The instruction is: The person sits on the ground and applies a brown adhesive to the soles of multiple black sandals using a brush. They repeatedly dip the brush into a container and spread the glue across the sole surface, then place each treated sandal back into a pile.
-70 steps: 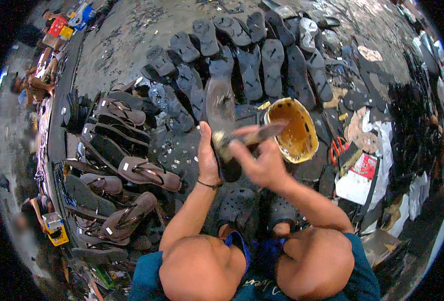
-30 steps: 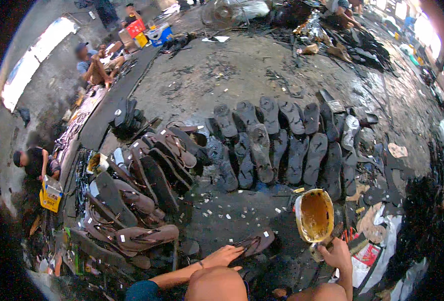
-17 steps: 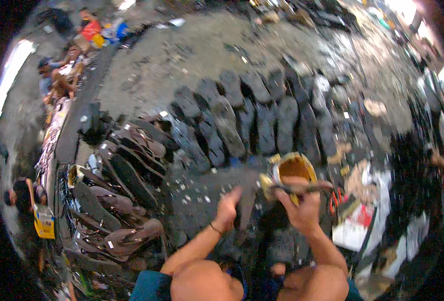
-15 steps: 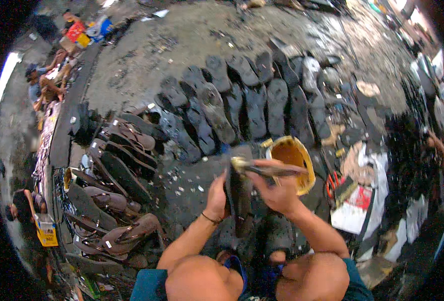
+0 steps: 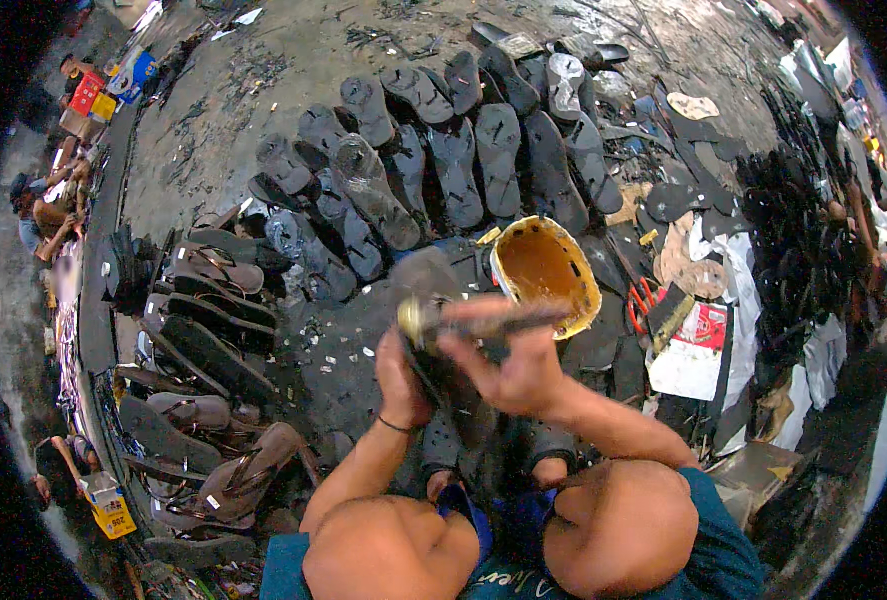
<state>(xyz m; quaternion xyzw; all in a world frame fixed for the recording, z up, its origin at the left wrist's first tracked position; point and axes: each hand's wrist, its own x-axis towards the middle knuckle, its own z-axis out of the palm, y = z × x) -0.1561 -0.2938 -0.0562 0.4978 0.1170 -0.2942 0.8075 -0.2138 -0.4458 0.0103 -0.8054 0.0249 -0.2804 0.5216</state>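
Two hands occupied: left hand (image 5: pixel 403 385) grips dark sole (image 5: pixel 425 274) along its inner side; right hand (image 5: pixel 521 368) clasps brush (image 5: pixel 508 321), head over sole, contact unclear. Tub (image 5: pixel 598 292) just beyond right hand. Brush head so near left hand, a slip could smear it.

Footwear workshop, floor-level: dark soles (image 5: pixel 497 160) laid out in rows on a grimy, scrap-littered floor (image 5: pixel 253 70), strapped brown sandals (image 5: pixel 253 475) with white tags piled at left, another dark sole (image 5: pixel 425 272) in the person's left hand (image 5: pixel 400 385) and a brush-like tool (image 5: pixel 503 322) in the right hand (image 5: pixel 523 375). Supplies sit straight on the ground: tub (image 5: pixel 594 305) of amber, glue-like liquid, red-handled tool (image 5: pixel 635 312), tan cut-outs (image 5: pixel 691 275). Other people (image 5: pixel 51 215) seated along the left side, boxes (image 5: pixel 110 508) near them, so shared workspace.
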